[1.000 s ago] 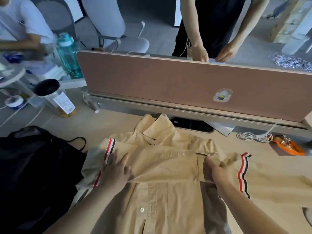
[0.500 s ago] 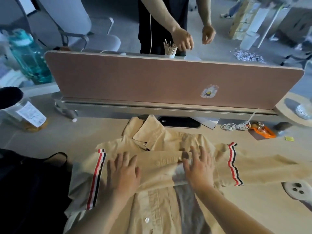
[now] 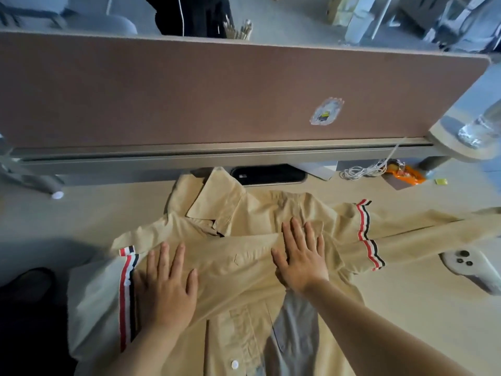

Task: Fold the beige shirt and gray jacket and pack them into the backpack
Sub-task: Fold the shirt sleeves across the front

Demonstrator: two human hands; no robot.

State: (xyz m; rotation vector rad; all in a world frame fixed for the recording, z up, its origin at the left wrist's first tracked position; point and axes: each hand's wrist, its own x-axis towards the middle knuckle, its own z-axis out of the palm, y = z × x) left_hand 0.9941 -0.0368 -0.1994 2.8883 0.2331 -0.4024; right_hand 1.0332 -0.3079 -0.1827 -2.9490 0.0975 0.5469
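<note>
The beige shirt (image 3: 244,221) lies front-up on the wooden desk, collar toward the partition, with one sleeve folded across the chest. My left hand (image 3: 165,289) presses flat on that folded sleeve near its red, white and dark striped band. My right hand (image 3: 301,256) lies flat with spread fingers on the sleeve's cuff end at the chest. The other sleeve stretches out to the right. A strip of gray fabric (image 3: 295,332), possibly the gray jacket, shows under the shirt below my right wrist. The black backpack (image 3: 29,316) sits at the lower left, partly cut off.
A brown desk partition (image 3: 217,90) walls off the far edge. Behind the collar lies a black device (image 3: 268,175); a coiled white cable (image 3: 360,172) and an orange packet (image 3: 404,175) sit to its right. A white controller (image 3: 466,267) lies at the right. A person stands beyond the partition.
My right hand let go of the sleeve cuff it pinched and now lies flat on it, a little farther up. My left hand stayed flat. The camera tilted down and right.
</note>
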